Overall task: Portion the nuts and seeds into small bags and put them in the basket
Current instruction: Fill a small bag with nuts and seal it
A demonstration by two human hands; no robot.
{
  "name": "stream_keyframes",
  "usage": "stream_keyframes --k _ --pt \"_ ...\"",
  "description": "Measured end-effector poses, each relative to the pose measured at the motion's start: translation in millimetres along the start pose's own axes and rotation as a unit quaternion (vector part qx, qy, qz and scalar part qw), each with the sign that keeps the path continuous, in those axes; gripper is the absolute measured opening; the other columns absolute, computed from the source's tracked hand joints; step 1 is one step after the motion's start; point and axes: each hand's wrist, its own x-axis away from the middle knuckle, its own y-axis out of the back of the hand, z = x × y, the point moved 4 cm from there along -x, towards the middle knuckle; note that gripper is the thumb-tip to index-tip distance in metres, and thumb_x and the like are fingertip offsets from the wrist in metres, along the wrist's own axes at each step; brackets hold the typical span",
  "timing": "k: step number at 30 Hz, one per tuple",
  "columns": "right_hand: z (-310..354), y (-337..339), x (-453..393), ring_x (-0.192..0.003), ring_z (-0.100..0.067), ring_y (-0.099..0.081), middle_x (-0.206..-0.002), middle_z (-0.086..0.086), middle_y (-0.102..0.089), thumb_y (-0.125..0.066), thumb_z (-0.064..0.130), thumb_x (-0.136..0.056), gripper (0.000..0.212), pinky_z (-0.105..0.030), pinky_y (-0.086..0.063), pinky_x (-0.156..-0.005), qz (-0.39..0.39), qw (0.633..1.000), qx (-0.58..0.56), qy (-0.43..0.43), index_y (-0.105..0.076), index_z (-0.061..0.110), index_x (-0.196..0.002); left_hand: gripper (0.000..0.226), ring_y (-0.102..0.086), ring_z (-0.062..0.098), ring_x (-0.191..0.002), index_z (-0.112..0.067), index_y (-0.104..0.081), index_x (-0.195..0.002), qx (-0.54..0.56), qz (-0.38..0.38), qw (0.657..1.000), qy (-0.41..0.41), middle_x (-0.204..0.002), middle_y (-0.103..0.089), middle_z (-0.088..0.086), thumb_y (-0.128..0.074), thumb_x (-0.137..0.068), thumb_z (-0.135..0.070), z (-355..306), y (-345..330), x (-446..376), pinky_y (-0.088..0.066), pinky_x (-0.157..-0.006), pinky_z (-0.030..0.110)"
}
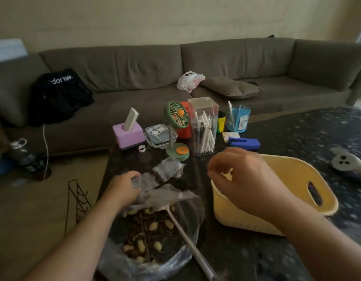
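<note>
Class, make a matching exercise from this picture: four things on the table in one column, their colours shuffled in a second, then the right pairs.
Things
1. basket
2. fan
3. stapler
4. tissue box

Colours
A. blue
B. purple
C. yellow
D. green

Pairs: 1-C, 2-D, 3-A, 4-B

We have a single head-worn view, looking forward and down over the dark table [277,250] from its near edge. It sits close above that table, faces the grey sofa [175,63] beyond the far edge, and its wide lens takes in floor left of the table.
</note>
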Motion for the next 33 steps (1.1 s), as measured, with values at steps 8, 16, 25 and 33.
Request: stream_keyframes --k 8,16,25,33 --pt "30 -77 -2 -0.083 -0.009 -0.061 -0.100 0.014 -0.060 -0.063 0.029 -0.098 0.013 -0.027 -0.055 -0.067 0.071 0.993 0.003 0.092 -0.072 0.031 -0.108 0.048 -0.064 0.011 -0.099 -0.035 -0.058 -0.143 0.142 -0.101 0.984 -0.043 -0.115 -0.067 -0.005 -0.071 -0.099 -0.022 -5 7 26 -0.050 -0.080 0.030" --pt "41 -88 -16 -0.107 -0.019 -0.061 -0.127 0.004 -0.054 -0.066 0.019 -0.094 0.048 -0.032 -0.056 -0.090 0.040 0.997 -0.021 0.065 -0.057 0.029 -0.140 0.009 -0.071 0.016 -0.084 -0.031 -0.070 -0.097 0.357 -0.049 0.927 -0.103 -0.088 -0.075 -0.005 -0.075 -0.096 -0.037 -38 8 58 -0.059 -0.072 0.036" --pt "45 -95 -2 -0.093 -0.021 -0.063 -0.112 0.001 -0.058 -0.056 0.023 -0.097 0.034 -0.029 -0.047 -0.071 0.174 0.984 0.015 -0.018 -0.044 0.027 -0.128 0.026 -0.069 0.018 -0.076 -0.032 -0.074 -0.075 0.179 0.014 0.978 -0.106 -0.070 -0.071 -0.005 -0.057 -0.090 -0.044 -72 -23 81 -0.060 -0.076 0.041" --pt "9 -5 17 -0.094 -0.009 -0.063 -0.123 0.011 -0.066 -0.063 0.064 -0.094 0.062 -0.023 -0.055 -0.074 0.163 0.956 0.147 -0.194 -0.039 0.046 -0.148 0.031 -0.069 0.013 -0.072 -0.024 -0.072 -0.083 0.169 0.017 0.975 -0.140 -0.076 -0.072 -0.002 -0.061 -0.103 -0.044 -91 -37 77 -0.052 -0.063 0.031"
